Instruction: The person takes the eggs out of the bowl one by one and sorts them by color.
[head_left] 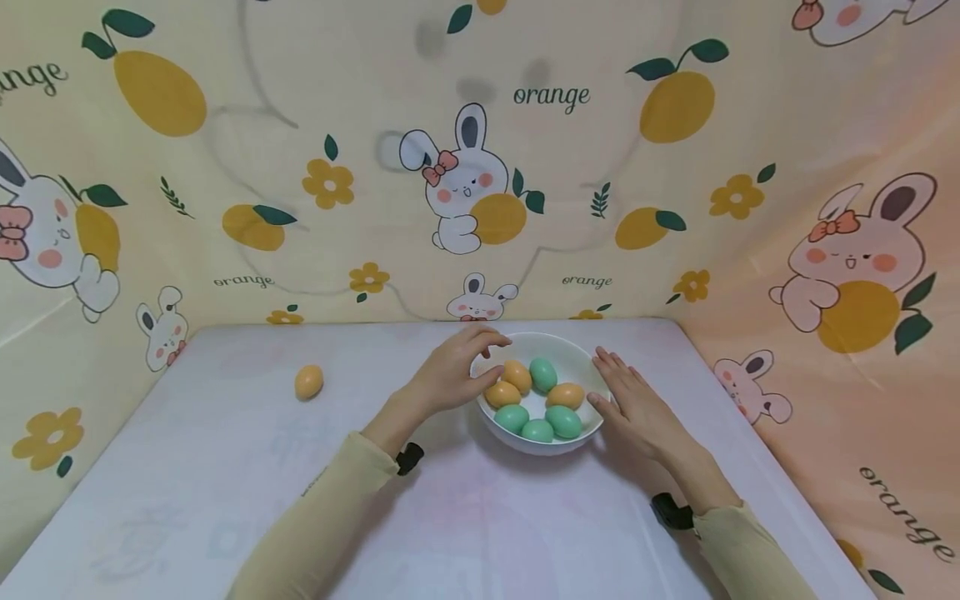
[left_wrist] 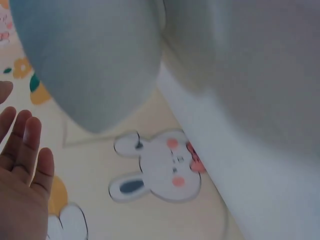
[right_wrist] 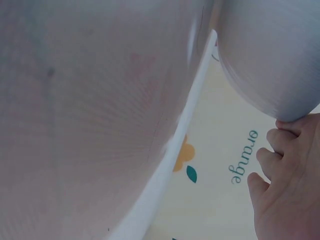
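Note:
A white bowl (head_left: 540, 450) holds several plastic eggs, among them a green egg (head_left: 543, 375) and an orange egg (head_left: 566, 396). My left hand (head_left: 452, 371) is at the bowl's left rim, its fingers loosely bent and nothing in them. In the left wrist view, a gap shows between those fingers and the bowl (left_wrist: 95, 65). On the opposite side, my right hand (head_left: 637, 408) has its fingers nearly straight along the rim. The right wrist view shows its fingertips against the bowl's outer wall (right_wrist: 280, 60).
One loose orange egg (head_left: 309, 382) lies on the white-covered table (head_left: 247, 467), toward the far left. A patterned cloth (head_left: 337, 100) with rabbits and oranges hangs behind the table and along both sides.

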